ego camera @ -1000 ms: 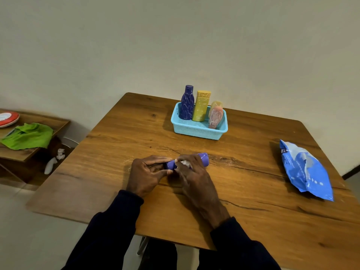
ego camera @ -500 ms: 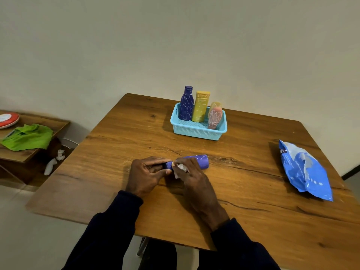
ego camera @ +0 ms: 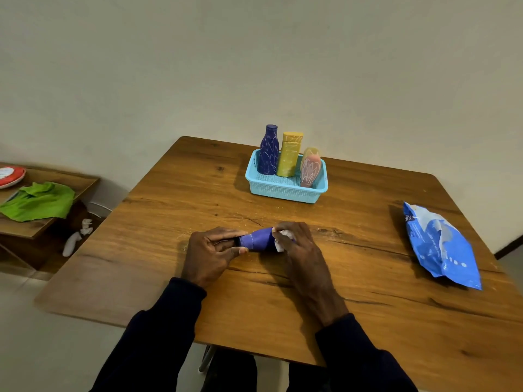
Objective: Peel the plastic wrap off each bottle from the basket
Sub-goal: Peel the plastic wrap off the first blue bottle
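Purple bottle lies on its side between two hands

Purple bottle (ego camera: pixel 259 239) rests on the wooden table (ego camera: pixel 368 321), near the front edge. The left hand (ego camera: pixel 210 251) grips its narrow end, fingers curled round it. The right hand (ego camera: pixel 297 244) pinches crumpled plastic wrap (ego camera: pixel 283 239) at the other end. Behind, the blue basket (ego camera: pixel 283 190) holds three upright wrapped bottles: dark blue (ego camera: pixel 268 154), yellow (ego camera: pixel 289 157) and pink (ego camera: pixel 310 169).

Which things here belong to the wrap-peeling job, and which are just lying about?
Job: violet bottle, gripped by left hand; plastic wrap, pinched by right hand; blue basket holding dark purple bottle, yellow bottle, pink bottle.
Lying about: blue packet on the table; green cloth, red plate on the side shelf.
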